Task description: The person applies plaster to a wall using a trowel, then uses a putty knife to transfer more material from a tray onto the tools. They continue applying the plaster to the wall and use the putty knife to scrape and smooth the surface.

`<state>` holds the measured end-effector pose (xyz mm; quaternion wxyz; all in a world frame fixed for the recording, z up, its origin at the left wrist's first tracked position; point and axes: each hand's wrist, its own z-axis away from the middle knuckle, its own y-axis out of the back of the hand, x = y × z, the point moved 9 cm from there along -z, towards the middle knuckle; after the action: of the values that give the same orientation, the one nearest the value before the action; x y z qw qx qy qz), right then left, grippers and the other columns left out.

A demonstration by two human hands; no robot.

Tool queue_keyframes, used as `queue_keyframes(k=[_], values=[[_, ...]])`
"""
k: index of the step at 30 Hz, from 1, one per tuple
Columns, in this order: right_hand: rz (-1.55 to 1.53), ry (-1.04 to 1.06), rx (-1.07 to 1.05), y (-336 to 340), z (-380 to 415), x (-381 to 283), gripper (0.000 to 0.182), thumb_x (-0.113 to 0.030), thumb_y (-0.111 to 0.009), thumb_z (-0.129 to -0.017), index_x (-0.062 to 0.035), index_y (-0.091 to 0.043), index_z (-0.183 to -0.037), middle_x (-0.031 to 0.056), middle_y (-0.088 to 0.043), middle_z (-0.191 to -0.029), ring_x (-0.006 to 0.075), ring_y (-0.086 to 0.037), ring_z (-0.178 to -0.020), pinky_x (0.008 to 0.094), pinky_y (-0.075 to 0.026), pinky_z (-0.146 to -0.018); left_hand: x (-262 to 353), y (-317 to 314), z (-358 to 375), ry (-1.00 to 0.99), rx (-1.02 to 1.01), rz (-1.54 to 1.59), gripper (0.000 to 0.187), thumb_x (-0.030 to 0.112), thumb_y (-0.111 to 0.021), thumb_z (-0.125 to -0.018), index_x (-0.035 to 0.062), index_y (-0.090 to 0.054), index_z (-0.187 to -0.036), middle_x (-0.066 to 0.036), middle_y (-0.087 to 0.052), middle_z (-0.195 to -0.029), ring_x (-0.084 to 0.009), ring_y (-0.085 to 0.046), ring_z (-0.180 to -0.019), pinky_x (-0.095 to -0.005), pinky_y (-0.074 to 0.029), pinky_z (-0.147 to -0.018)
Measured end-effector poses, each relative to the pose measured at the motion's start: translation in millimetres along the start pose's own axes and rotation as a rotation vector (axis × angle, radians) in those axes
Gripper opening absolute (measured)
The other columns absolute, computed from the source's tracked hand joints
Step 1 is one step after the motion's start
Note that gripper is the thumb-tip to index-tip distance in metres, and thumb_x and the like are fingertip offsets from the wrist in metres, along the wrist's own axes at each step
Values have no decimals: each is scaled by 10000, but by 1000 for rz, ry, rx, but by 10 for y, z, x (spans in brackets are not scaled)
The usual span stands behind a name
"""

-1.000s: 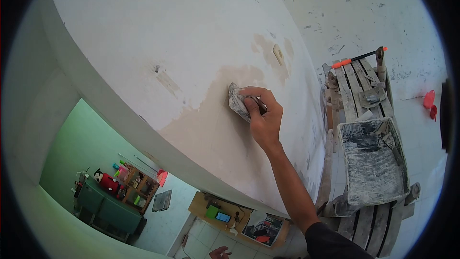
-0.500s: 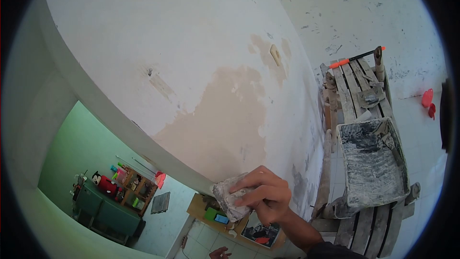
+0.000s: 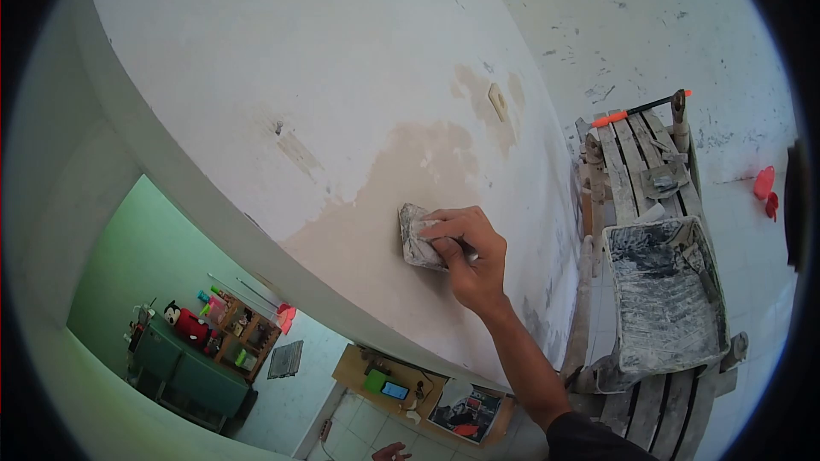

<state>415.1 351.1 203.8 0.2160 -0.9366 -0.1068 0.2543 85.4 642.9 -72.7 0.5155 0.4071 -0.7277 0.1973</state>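
My right hand point(image 3: 474, 260) is closed around a flat, putty-caked scraper point(image 3: 420, 237), its grey-white face towards me. The scraper is at the wall point(image 3: 359, 243), over a large beige damp-looking patch. Whether its edge presses on the wall is hidden by the tool itself. A small part of my left hand point(image 3: 391, 452) shows at the bottom edge, its fingers apart and nothing seen in them.
To the right, a putty-smeared tray point(image 3: 611, 290) stands on a slatted wooden scaffold point(image 3: 658, 414). A hammer point(image 3: 628, 113) and a square trowel point(image 3: 664, 177) lie farther along it. An opening at lower left shows a green cabinet point(image 3: 192, 376).
My right hand and the scraper have moved up, from the wall's lower edge onto the beige patch. The view has shifted slightly.
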Motion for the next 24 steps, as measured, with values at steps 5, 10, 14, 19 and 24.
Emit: queue_keyframes(k=[5,10,14,19,24], values=[[-18,80,-171,-103,674,-520,322,130,-634,-667,-90,-770,-858,88,-761,-989,234,-636,-823,324,-487,-775,-23,-40,-46,-17,-34,20,317,342,-565,-1030,85,-557,-1214,-119,-634,-1183,-269,-621,-1081,-412,-518,-822],[-176,37,-101,63,943,-808,175,87,-669,-762,-70,-738,-793,124,-759,-959,231,-633,-812,319,-484,-754,-21,-50,-93,-11,-41,-3,314,328,-563,-1031,80,-556,-1223,-121,-637,-1185,-271,-623,-1083,-409,-519,-818],[-102,-29,172,302,567,-500,117,54,-654,-884,-25,-740,-902,149,-741,-1025,191,-627,-799,260,-484,-642,-15,28,-92,-22,-19,31,319,326,-559,-1031,76,-556,-1229,-128,-638,-1198,-274,-623,-1092,-408,-519,-818],[-127,-165,229,257,391,175,140,59,-622,-937,-18,-718,-1002,121,-698,-1069,129,-625,-885,241,-492,-697,-19,81,-81,-44,-16,56,334,340,-563,-1029,78,-556,-1235,-130,-639,-1202,-277,-623,-1101,-416,-518,-824],[108,-43,95,62,582,-91,261,149,-640,-791,-54,-756,-906,102,-732,-1006,238,-626,-878,317,-499,-703,-8,28,-45,-8,-14,40,351,361,-568,-1027,78,-558,-1232,-125,-634,-1187,-284,-615,-1097,-436,-511,-837]])
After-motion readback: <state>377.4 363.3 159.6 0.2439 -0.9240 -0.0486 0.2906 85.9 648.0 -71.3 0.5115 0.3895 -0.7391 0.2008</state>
